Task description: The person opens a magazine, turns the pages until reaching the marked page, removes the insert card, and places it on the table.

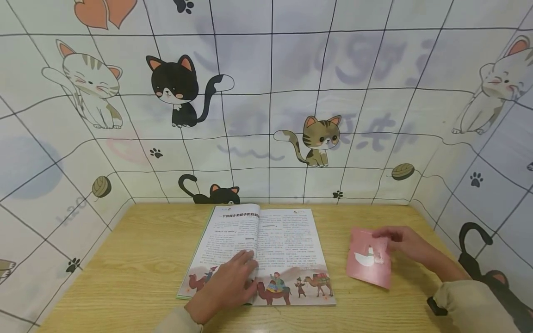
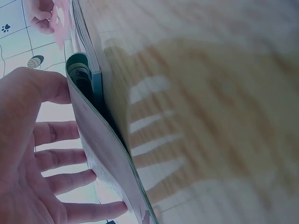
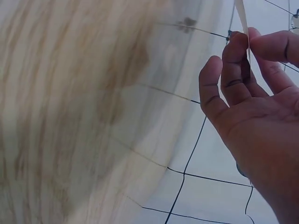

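An open magazine [image 1: 287,245] lies on the wooden table, with printed columns and camel drawings along its lower edge. My left hand [image 1: 233,280] rests on the left page near the fold, its fingers extended. In the left wrist view the fingers of that hand [image 2: 28,154] touch the page of the magazine [image 2: 105,154], which bows at its near edge. To the right of the magazine, my right hand [image 1: 410,245] pinches the upper right part of a pink card [image 1: 360,273] with a white figure on it. The right wrist view shows the card [image 3: 243,18] edge-on between thumb and fingers.
The wooden table [image 1: 137,259] extends around the magazine. A white grid-patterned wall covering [image 1: 250,111] with cartoon cats encloses the table at the back and both sides. Near the right sleeve [image 1: 470,305], a dark band sits at the cuff.
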